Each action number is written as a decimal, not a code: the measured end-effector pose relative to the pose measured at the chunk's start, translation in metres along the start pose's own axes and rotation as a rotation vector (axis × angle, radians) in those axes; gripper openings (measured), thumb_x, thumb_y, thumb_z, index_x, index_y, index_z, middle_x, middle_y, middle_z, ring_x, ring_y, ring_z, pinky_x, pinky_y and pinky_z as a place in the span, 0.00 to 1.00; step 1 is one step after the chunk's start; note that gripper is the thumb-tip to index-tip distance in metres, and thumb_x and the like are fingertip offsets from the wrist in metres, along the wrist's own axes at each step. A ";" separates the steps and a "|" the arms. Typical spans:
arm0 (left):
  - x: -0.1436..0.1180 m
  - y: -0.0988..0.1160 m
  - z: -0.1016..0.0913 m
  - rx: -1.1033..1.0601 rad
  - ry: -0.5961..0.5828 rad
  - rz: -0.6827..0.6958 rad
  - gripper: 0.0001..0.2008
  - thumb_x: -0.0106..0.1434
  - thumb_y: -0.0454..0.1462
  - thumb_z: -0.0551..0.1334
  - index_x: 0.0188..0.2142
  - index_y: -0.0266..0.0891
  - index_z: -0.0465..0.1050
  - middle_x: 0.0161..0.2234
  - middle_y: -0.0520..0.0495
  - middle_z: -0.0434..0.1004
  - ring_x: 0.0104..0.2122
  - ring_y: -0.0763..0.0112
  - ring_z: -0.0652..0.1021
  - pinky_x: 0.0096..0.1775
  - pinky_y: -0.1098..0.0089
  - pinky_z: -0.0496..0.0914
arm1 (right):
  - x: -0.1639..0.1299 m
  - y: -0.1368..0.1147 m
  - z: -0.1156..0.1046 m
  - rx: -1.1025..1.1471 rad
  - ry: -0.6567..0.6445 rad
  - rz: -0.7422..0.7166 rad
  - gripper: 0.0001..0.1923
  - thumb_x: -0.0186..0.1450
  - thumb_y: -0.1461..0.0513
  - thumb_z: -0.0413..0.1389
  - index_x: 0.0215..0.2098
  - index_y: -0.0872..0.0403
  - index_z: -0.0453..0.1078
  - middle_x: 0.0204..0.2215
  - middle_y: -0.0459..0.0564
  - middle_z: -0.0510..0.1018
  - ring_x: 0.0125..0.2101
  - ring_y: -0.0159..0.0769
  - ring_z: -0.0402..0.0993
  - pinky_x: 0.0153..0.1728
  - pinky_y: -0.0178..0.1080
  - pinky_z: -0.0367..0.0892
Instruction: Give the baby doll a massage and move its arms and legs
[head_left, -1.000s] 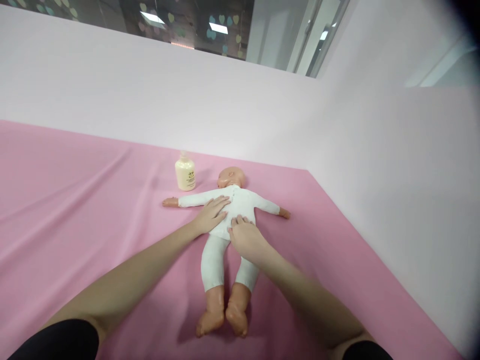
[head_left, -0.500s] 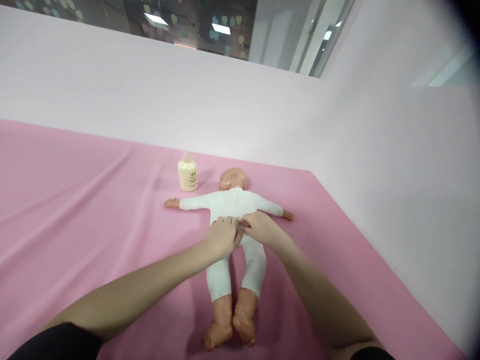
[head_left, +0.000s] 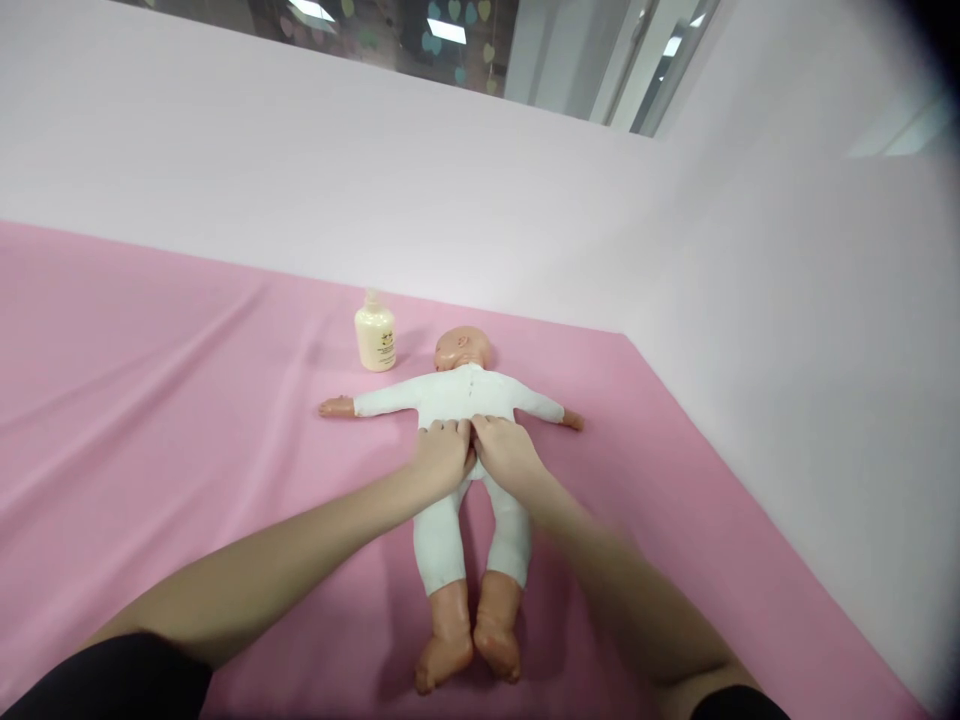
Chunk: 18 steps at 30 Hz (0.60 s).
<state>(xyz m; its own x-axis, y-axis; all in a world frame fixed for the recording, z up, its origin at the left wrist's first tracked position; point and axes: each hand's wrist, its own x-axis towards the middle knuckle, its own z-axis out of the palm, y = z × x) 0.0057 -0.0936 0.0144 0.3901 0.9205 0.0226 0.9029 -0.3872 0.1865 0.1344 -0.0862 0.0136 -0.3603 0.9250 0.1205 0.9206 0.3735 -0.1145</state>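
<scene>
A baby doll point(head_left: 465, 395) with a white cloth body lies face down, its head turned to the left, its arms spread out and its bare feet toward me. My left hand point(head_left: 442, 455) rests on the doll's lower back, fingers curled and closed against the white cloth. Beside it my right hand point(head_left: 506, 452) is closed on the same spot, its fingers bent inward. The two hands touch or nearly touch at the thumbs over the doll's midline. What the fingertips pinch is mostly hidden under the hands.
A pale yellow pump bottle point(head_left: 375, 338) stands left of the doll's head. Beneath everything is a pink padded surface point(head_left: 187, 400), creased at the left. White walls point(head_left: 337, 190) border it at the back and right, with a window point(head_left: 420, 40) above.
My hands have shifted slightly up the doll's back, and the right fingers have curled in closer to the left hand. The whole view has tilted a little.
</scene>
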 end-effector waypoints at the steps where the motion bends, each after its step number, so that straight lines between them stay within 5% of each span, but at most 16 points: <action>1: 0.002 -0.002 0.001 0.006 0.014 0.022 0.14 0.65 0.39 0.50 0.43 0.33 0.66 0.42 0.37 0.73 0.41 0.55 0.72 0.39 0.58 0.66 | 0.002 0.004 0.004 0.051 0.021 -0.010 0.09 0.62 0.69 0.46 0.36 0.56 0.66 0.31 0.51 0.75 0.32 0.36 0.69 0.30 0.36 0.58; 6: 0.013 -0.015 0.006 0.019 0.101 0.123 0.12 0.59 0.39 0.54 0.38 0.35 0.71 0.40 0.39 0.72 0.44 0.52 0.70 0.40 0.56 0.65 | 0.012 0.027 0.026 0.491 0.175 -0.109 0.07 0.60 0.68 0.51 0.36 0.54 0.68 0.32 0.46 0.72 0.33 0.32 0.68 0.36 0.35 0.63; 10: 0.020 -0.023 0.008 -0.027 0.136 0.160 0.09 0.57 0.38 0.55 0.32 0.37 0.70 0.37 0.41 0.72 0.39 0.55 0.72 0.38 0.59 0.65 | 0.016 0.034 0.036 0.604 0.310 -0.157 0.06 0.58 0.67 0.54 0.33 0.53 0.70 0.34 0.48 0.73 0.39 0.35 0.69 0.44 0.39 0.63; 18: 0.033 -0.040 0.017 -0.321 0.177 0.162 0.09 0.58 0.41 0.56 0.37 0.40 0.65 0.26 0.52 0.71 0.28 0.68 0.72 0.28 0.69 0.60 | 0.017 0.050 0.038 0.805 0.295 -0.198 0.08 0.59 0.66 0.54 0.36 0.52 0.72 0.35 0.47 0.75 0.40 0.34 0.71 0.47 0.40 0.63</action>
<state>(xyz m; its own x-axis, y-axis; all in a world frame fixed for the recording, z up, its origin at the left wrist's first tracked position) -0.0146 -0.0489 -0.0091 0.4602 0.8547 0.2402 0.7192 -0.5175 0.4636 0.1688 -0.0487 -0.0281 -0.3460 0.8237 0.4492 0.4192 0.5641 -0.7114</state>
